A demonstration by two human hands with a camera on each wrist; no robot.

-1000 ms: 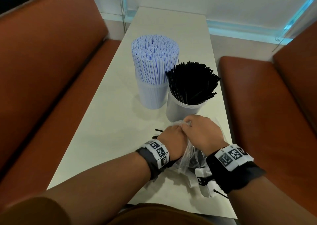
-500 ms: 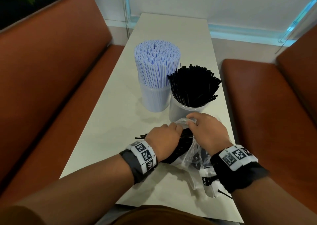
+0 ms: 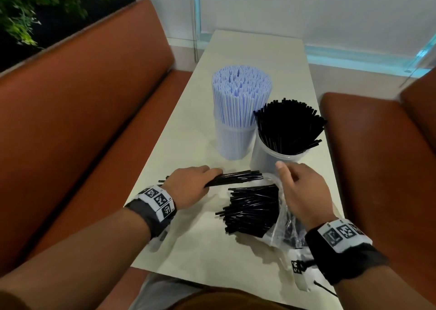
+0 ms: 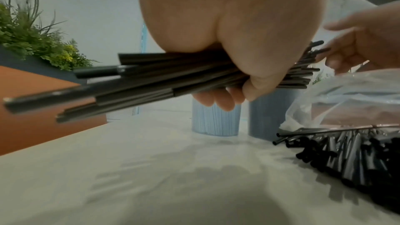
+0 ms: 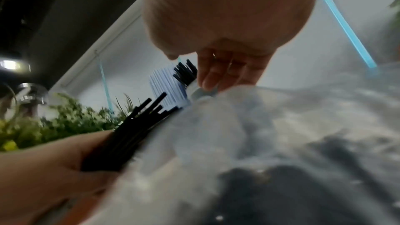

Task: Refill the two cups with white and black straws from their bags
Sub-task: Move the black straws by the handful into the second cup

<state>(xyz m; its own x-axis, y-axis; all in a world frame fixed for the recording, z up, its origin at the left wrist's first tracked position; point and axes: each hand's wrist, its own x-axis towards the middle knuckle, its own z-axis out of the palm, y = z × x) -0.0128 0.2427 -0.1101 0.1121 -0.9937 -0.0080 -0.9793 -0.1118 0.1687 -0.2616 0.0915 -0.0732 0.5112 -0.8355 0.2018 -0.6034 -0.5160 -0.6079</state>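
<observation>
The left hand (image 3: 188,187) grips a bundle of thin black plastic straws (image 3: 238,178) above the white table (image 3: 188,144); the right hand (image 3: 304,191), fingers loosely spread, hovers over the clear plastic bag (image 3: 280,224).

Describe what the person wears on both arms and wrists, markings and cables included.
Both forearms are bare, no sleeves. The left wrist band is dark fabric under a white strip of square black-and-white codes. The right wrist band matches it, and a white coded block hangs below with a thin black cable.

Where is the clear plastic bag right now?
Head view: the clear plastic bag lies at the table's near right, under the right hand, black straws spilling leftward.
</observation>
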